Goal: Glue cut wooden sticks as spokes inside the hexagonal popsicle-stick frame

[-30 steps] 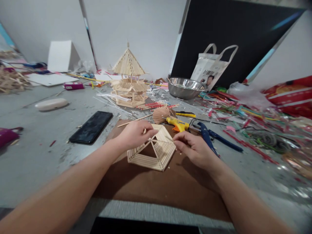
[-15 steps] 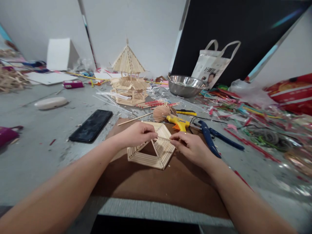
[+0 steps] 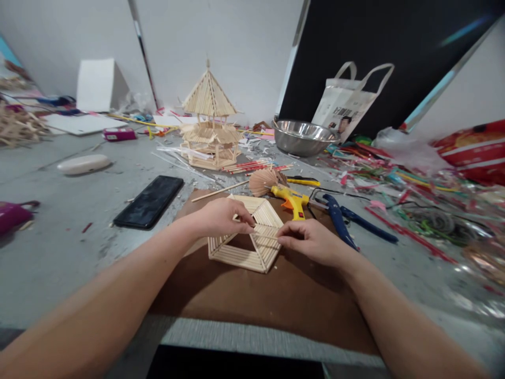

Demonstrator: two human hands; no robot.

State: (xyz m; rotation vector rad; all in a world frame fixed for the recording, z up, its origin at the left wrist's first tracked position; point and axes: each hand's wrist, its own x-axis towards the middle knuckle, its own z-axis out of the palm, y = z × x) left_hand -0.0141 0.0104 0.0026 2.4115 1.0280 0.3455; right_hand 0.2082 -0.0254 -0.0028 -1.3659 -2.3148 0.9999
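Note:
A hexagonal piece of glued wooden sticks (image 3: 239,259) lies on a brown board (image 3: 221,300), with gaps open in its middle. Above its right half a thin wooden stick (image 3: 266,236) spans between my two hands. My left hand (image 3: 224,218) pinches the near-centre end, thumb and fingertips together. At the outer end, the fingertips of my right hand (image 3: 311,242) are closed on the same stick. Just behind the right hand rests a yellow glue gun (image 3: 290,197). Whether the stick touches the hexagon beneath I cannot tell.
Blue-handled pliers (image 3: 339,221) lie right of the board, a phone (image 3: 150,202) left of it. Behind stand a stick pavilion model (image 3: 209,100) and a metal bowl (image 3: 305,142). A yellow utility knife (image 3: 303,180) is near the glue gun. Scraps and strips (image 3: 426,210) cover the right side.
Both hands have shifted slightly toward me, and the stick between them now lies lower across the hexagon's right side. Both still grip it.

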